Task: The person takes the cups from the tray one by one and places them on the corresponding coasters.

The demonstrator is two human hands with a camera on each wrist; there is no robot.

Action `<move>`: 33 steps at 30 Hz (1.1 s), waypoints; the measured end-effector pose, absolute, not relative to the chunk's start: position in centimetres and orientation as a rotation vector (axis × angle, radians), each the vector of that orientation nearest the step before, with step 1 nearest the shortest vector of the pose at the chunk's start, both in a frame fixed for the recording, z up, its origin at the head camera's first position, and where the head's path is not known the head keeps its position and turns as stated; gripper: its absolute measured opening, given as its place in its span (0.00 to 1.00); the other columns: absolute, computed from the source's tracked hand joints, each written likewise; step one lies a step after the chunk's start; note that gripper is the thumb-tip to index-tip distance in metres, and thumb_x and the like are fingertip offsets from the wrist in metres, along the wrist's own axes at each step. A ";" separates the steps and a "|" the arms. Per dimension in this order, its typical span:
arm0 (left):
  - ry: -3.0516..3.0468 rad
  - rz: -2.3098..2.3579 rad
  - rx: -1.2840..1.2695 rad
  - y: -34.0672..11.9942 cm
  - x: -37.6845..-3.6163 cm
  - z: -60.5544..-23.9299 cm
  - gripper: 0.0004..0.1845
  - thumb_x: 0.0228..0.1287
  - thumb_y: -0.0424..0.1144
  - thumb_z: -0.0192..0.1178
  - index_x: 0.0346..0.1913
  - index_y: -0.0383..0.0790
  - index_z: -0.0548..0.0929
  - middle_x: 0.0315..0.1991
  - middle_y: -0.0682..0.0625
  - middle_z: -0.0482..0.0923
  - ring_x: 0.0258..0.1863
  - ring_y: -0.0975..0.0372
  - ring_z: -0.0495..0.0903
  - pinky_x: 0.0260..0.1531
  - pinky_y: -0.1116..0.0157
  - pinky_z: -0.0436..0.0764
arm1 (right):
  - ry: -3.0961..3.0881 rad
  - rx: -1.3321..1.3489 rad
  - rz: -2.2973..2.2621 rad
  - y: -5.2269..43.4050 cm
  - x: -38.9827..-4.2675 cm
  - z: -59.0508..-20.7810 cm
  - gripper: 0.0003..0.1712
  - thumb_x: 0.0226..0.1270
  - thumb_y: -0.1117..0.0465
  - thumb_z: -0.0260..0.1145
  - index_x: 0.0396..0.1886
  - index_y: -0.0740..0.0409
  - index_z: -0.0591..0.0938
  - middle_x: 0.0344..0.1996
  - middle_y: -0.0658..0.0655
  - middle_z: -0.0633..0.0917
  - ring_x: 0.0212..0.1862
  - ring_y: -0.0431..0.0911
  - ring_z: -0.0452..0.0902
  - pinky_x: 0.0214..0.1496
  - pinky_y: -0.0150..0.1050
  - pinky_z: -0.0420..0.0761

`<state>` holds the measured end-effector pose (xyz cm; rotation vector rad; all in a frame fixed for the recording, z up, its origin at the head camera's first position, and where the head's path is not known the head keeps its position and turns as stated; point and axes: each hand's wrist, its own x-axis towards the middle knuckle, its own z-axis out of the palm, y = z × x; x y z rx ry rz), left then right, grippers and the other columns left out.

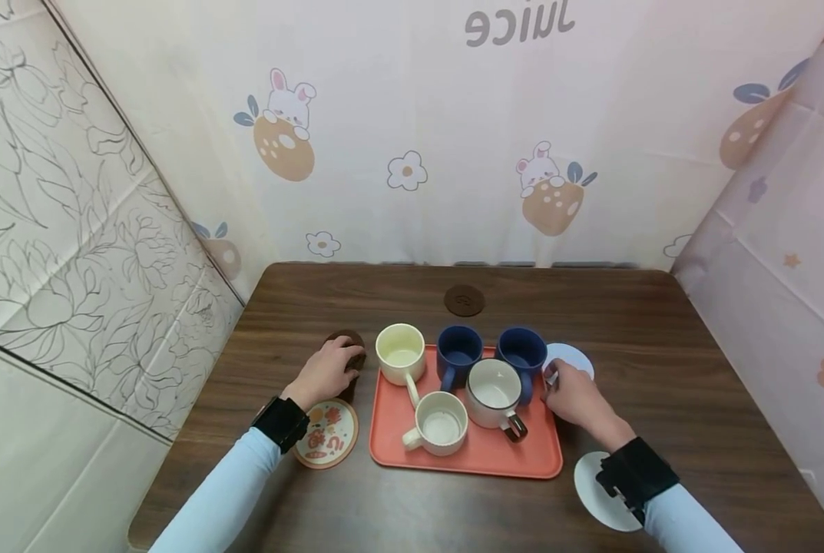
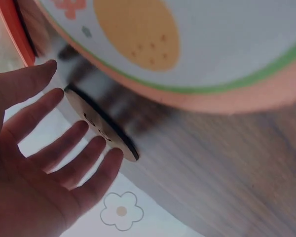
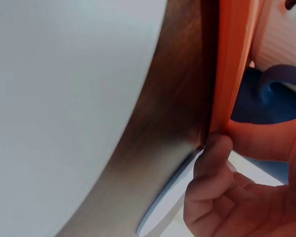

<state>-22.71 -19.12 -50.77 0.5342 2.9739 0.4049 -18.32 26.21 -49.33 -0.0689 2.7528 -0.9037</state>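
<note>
My left hand (image 1: 325, 372) is over a dark brown round coaster (image 1: 345, 335) left of the tray. In the left wrist view its fingers are loosely extended beside that coaster (image 2: 102, 124). My right hand (image 1: 579, 399) pinches the right rim of the orange-red tray (image 1: 398, 449) between thumb and curled fingers, as the right wrist view shows. On the tray stand a pale yellow mug (image 1: 392, 361), two navy mugs (image 1: 451, 367) (image 1: 532, 357), a white mug (image 1: 484, 411) with a dark-tipped handle and a cream mug (image 1: 446, 445).
A patterned round coaster (image 1: 325, 438) lies below my left hand. White round coasters (image 1: 569, 355) (image 1: 594, 491) lie behind my right hand and under its wrist. Another brown coaster (image 1: 464, 300) is near the table's back edge, against a printed curtain (image 1: 418, 215).
</note>
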 end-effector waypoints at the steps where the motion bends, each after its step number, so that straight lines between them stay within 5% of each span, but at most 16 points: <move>1: 2.986 0.401 0.517 -19.1 -22.5 -50.8 0.21 0.70 0.37 0.71 0.63 0.40 0.85 0.65 0.38 0.76 0.65 0.44 0.75 0.59 0.42 0.78 | 2.748 -0.050 -0.903 26.1 -18.2 -49.4 0.20 0.63 0.72 0.67 0.53 0.73 0.76 0.28 0.59 0.81 0.27 0.50 0.77 0.30 0.42 0.81; 13: 3.115 0.288 0.365 -18.3 -19.3 -51.2 0.17 0.74 0.39 0.65 0.62 0.41 0.86 0.66 0.37 0.76 0.62 0.40 0.77 0.55 0.39 0.78 | 2.779 -0.038 -0.855 25.0 -17.0 -49.4 0.24 0.63 0.71 0.69 0.57 0.73 0.74 0.33 0.61 0.81 0.29 0.50 0.78 0.29 0.42 0.80; 33: 3.054 0.258 0.285 -18.2 -19.7 -51.0 0.22 0.75 0.40 0.62 0.68 0.37 0.81 0.70 0.36 0.73 0.66 0.40 0.74 0.59 0.38 0.75 | 2.811 -0.019 -0.785 24.3 -17.0 -49.6 0.24 0.61 0.72 0.69 0.56 0.72 0.74 0.35 0.62 0.80 0.30 0.52 0.77 0.29 0.43 0.78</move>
